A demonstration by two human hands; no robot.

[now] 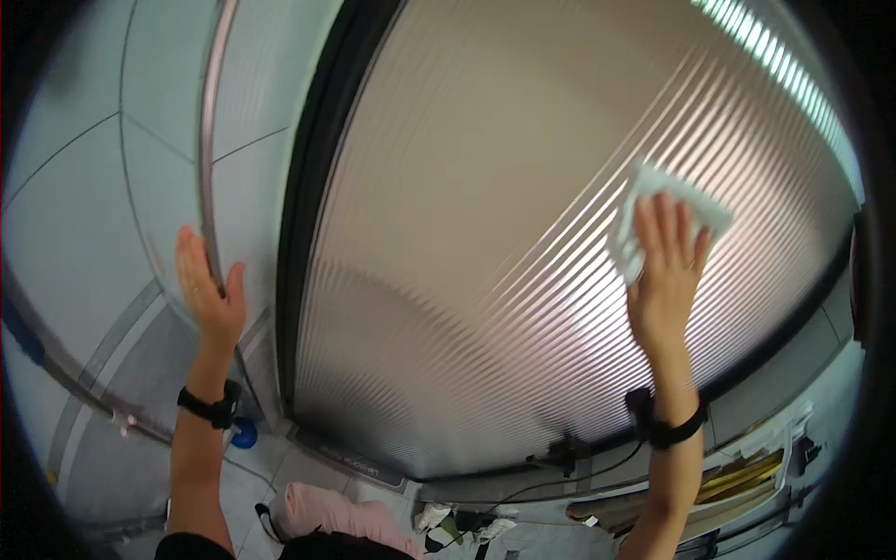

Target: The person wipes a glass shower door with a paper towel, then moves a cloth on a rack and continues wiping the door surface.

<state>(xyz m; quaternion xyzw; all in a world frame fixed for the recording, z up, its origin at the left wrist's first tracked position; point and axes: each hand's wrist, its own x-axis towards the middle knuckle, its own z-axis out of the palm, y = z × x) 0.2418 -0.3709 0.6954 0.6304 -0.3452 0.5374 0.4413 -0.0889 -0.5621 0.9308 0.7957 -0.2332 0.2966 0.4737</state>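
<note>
ribbed glass (523,243) open, black frame (313,205) bounds

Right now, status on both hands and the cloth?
Right hand flat, pressing white cloth on ribbed glass panel. Left hand open, on metal rail. Nothing blocking.

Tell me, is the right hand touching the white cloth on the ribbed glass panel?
Touching. The head view shows the right hand pressed flat over the white cloth against the ribbed glass panel.
</note>
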